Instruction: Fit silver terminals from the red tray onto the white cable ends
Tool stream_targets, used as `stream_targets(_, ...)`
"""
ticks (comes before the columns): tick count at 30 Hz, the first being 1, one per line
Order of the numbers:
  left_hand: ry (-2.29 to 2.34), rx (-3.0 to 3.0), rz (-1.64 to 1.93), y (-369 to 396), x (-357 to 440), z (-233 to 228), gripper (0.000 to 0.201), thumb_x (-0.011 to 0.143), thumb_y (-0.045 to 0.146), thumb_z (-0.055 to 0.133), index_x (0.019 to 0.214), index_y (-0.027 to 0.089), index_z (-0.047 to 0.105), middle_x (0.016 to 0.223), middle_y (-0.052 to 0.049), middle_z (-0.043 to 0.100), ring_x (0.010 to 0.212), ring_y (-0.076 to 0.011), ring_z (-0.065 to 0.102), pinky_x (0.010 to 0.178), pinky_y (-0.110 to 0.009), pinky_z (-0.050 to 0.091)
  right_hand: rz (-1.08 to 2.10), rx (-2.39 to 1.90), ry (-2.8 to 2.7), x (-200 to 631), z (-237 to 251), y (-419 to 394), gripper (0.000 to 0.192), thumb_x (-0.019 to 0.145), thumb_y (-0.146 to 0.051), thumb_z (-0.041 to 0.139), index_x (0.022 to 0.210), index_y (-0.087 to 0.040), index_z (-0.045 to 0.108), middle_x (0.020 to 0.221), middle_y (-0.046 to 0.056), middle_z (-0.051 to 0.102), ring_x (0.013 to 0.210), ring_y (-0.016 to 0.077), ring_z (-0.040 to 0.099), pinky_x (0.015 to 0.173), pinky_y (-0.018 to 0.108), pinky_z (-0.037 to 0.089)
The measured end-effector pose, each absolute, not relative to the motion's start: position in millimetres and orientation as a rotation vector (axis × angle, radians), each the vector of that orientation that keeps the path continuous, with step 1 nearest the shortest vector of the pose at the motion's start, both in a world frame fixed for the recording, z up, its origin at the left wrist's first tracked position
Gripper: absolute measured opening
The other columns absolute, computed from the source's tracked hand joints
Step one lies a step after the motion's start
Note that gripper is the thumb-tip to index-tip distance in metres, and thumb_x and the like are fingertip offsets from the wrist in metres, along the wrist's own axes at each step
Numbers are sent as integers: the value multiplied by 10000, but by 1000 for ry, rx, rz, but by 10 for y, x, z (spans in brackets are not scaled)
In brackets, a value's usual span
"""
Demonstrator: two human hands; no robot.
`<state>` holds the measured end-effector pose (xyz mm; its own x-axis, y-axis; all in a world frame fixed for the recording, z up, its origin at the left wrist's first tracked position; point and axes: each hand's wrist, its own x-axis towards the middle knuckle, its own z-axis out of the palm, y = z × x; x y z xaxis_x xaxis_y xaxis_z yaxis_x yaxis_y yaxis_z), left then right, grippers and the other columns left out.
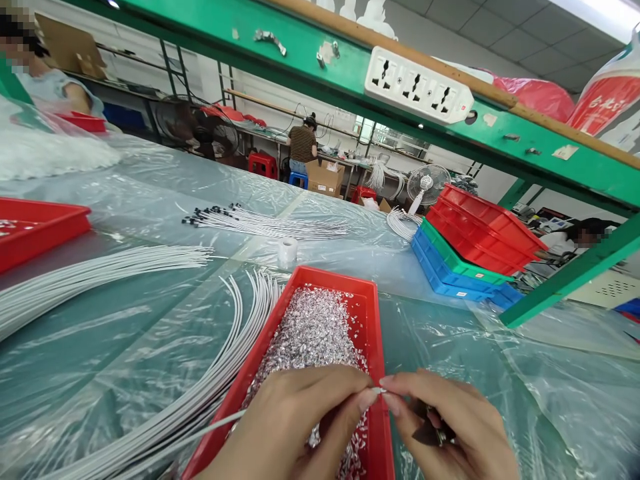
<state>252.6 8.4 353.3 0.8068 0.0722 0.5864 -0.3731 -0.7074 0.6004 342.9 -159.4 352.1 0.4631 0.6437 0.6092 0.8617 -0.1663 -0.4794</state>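
Note:
My left hand [300, 417] is closed in a pinch near the end of a white cable [227, 421], whose length trails out to the lower left. Fingertip to fingertip with it, my right hand [460, 413] pinches a tiny piece at the cable's tip, too small to make out. A dark metal tool [434, 430] is tucked in the right palm, mostly hidden by the fingers. Both hands are above the right side of a red tray [376, 313]. Small shiny metal pieces [315, 327] fill much of that tray.
White cable bundles [200, 380] curve along the left, with black-ended cables [280, 223] farther back. A white roll [287, 252] stands behind the tray. Stacked bins [480, 233] sit at right by a green post [575, 270]. A power strip [417, 85] hangs overhead. Other people work beyond.

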Motion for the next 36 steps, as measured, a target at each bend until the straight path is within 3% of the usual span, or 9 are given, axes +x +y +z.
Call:
stream_targets(4, -272, 2306, 777, 124, 2565, 3464, 302, 976, 180, 366, 804, 196, 613, 689, 4, 675, 600, -141, 670, 574, -207, 528, -259, -1902, -1266, 3437, 3560, -1600, 180, 884, -119, 596, 970, -277, 599, 739, -64, 637, 508, 112, 521, 516, 210, 451)
stream_targets(11, -417, 2470, 757, 164, 2630, 3381, 400, 1013, 178, 275, 891, 166, 656, 617, -6, 635, 494, -156, 616, 447, -239, 439, 131, -1869, -1261, 3521, 3627, -1581, 172, 780, -75, 484, 802, -239, 533, 600, -86, 432, 472, 85, 359, 426, 184, 282)
stream_targets(17, -546, 2554, 759, 195, 2609, 3442, 440, 1023, 157, 248, 885, 161, 666, 618, -9, 627, 499, -151, 595, 446, -249, 388, 412, -1877, -1102, 3609, 3609, -1538, 148, 838, -166, 531, 698, -193, 492, 560, -76, 319, 465, 86, 231, 415, 213, 206)
stream_targets(26, -637, 2546, 747, 243, 2690, 3500, 400, 1021, 134, 286, 848, 172, 645, 609, 10, 622, 498, -134, 565, 461, -264, 361, 832, -1570, -884, 3707, 3669, -1492, 202, 857, -232, 648, 709, -182, 520, 604, -58, 390, 500, 93, 233, 437, 226, 204)
stream_targets(36, -645, 2426, 734, 298, 2654, 3524, 255, 1021, 165, 368, 959, 168, 616, 652, 13, 634, 534, -125, 548, 506, -255, 378, 940, -1380, -867, 3799, 3612, -1440, 395, 835, -459, 746, 672, -169, 533, 562, -59, 398, 499, 95, 266, 457, 230, 185)
